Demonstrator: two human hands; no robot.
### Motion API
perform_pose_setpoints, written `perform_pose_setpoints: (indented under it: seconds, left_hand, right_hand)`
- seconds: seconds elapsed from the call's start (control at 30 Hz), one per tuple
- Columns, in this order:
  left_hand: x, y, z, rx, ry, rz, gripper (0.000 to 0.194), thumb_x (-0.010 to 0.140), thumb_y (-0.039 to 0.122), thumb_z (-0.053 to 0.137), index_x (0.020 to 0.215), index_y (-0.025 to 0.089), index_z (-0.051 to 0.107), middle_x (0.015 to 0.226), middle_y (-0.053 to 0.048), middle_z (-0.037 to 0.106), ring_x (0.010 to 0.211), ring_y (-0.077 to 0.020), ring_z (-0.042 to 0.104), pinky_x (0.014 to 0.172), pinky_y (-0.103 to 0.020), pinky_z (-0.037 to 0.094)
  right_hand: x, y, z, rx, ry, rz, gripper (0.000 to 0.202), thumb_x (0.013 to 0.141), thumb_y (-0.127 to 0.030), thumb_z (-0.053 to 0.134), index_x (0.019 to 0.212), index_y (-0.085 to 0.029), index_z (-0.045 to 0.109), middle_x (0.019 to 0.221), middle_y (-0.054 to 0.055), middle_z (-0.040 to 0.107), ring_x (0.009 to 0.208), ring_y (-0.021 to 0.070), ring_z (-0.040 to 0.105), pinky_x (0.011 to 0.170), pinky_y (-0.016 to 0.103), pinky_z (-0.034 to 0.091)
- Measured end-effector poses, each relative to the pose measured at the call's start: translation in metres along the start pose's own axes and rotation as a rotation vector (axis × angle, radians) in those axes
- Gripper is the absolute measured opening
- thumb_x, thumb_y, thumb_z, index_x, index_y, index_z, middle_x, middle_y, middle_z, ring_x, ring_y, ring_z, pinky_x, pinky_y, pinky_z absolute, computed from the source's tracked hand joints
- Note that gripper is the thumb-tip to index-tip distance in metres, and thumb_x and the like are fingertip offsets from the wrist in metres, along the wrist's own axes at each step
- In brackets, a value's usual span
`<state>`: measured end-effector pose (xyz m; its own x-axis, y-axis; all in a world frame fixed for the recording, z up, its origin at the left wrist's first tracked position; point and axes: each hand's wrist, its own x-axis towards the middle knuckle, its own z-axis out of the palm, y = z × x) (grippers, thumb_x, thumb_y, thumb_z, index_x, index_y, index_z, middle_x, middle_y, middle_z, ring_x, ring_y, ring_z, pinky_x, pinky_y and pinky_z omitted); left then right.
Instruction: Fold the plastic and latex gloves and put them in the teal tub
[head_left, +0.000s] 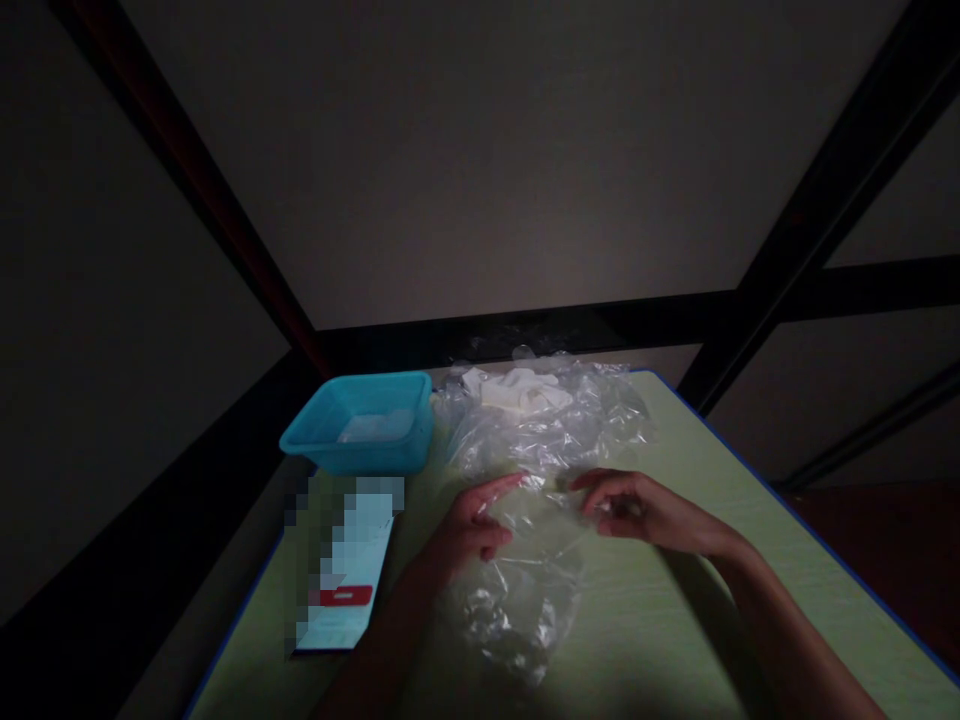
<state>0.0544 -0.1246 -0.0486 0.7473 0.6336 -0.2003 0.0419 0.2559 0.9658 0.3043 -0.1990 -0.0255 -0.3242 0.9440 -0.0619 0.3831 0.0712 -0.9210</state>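
Note:
A clear, crinkled plastic bag point(525, 590) spreads between my two hands, over the green tabletop. My left hand point(476, 525) is at its left side, with the index finger stretched along the plastic and the thumb and other fingers curled in at the bag's edge. On the other side, my right hand point(630, 507) has bent fingers closing on the bag's right edge. Just beyond my fingertips lies a heap of more clear plastic bags point(600, 410), with a crumpled white cloth or paper point(517, 388) on it. Where the separate layers of plastic begin and end is hard to see.
At the back left of the table point(697, 620) stands a turquoise plastic basket point(356, 460) with something pale inside. A phone-like flat panel point(349, 620), partly pixelated, lies left of my left forearm. A wall point(517, 180) rises behind the blue-edged table. The light is dim.

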Motion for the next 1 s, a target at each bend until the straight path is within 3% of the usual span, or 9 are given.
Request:
perform_pose_setpoints:
  seconds: [0.2, 0.47, 0.7, 0.77, 0.9, 1.0]
  left_hand:
    - [0.001, -0.004, -0.001, -0.007, 0.013, 0.021, 0.071, 0.058, 0.012, 0.059, 0.128, 0.016, 0.048, 0.04, 0.01, 0.043, 0.036, -0.0039, 0.028, 0.038, -0.018, 0.02]
    - [-0.002, 0.0, 0.0, 0.011, 0.02, -0.005, 0.071, 0.058, 0.013, 0.06, 0.128, 0.016, 0.048, 0.044, 0.008, 0.047, 0.038, -0.0044, 0.031, 0.039, -0.017, 0.02]
    - [-0.004, 0.002, 0.0, 0.036, -0.085, -0.007, 0.072, 0.06, 0.012, 0.061, 0.13, 0.015, 0.045, 0.039, 0.01, 0.042, 0.036, -0.0041, 0.03, 0.038, -0.015, 0.021]
    - [-0.005, 0.004, 0.0, 0.045, -0.153, -0.014, 0.074, 0.059, 0.014, 0.064, 0.131, 0.014, 0.045, 0.039, 0.01, 0.043, 0.034, -0.004, 0.032, 0.037, -0.015, 0.023]
    - [-0.013, 0.009, 0.002, 0.037, -0.297, -0.041, 0.075, 0.059, 0.016, 0.067, 0.131, 0.017, 0.044, 0.042, 0.008, 0.048, 0.034, -0.0051, 0.036, 0.036, -0.016, 0.026]
    - [-0.024, 0.002, 0.006, 0.019, -0.205, -0.014, 0.072, 0.056, 0.02, 0.071, 0.126, 0.021, 0.051, 0.055, 0.004, 0.057, 0.038, -0.0047, 0.037, 0.037, -0.017, 0.025]
  right_hand:
    - [0.002, 0.008, -0.002, 0.009, 0.101, -0.027, 0.02, 0.078, -0.038, 0.061, 0.073, -0.019, 0.065, 0.103, 0.007, 0.063, 0.093, 0.0205, 0.059, 0.078, 0.037, 0.047]
    - [0.003, 0.01, -0.002, 0.079, 0.175, -0.034, 0.026, 0.078, -0.043, 0.06, 0.073, -0.018, 0.063, 0.1, 0.007, 0.064, 0.094, 0.021, 0.058, 0.081, 0.037, 0.045]
    - [0.004, 0.003, -0.003, 0.125, 0.222, 0.034, 0.036, 0.078, -0.051, 0.056, 0.069, -0.016, 0.058, 0.071, 0.004, 0.063, 0.066, 0.0152, 0.056, 0.064, 0.03, 0.044]
    - [0.002, -0.001, -0.004, 0.168, 0.183, 0.053, 0.037, 0.076, -0.052, 0.058, 0.069, -0.016, 0.057, 0.065, 0.002, 0.062, 0.06, 0.0133, 0.055, 0.059, 0.028, 0.044]
    - [-0.006, -0.013, -0.004, 0.347, -0.022, 0.126, 0.038, 0.073, -0.054, 0.061, 0.069, -0.017, 0.051, 0.069, 0.005, 0.067, 0.052, 0.0117, 0.059, 0.047, 0.023, 0.042]
    - [-0.011, -0.019, 0.001, 0.547, -0.188, 0.164, 0.046, 0.066, -0.061, 0.063, 0.066, -0.02, 0.043, 0.07, 0.007, 0.069, 0.044, 0.0109, 0.057, 0.039, 0.02, 0.037]
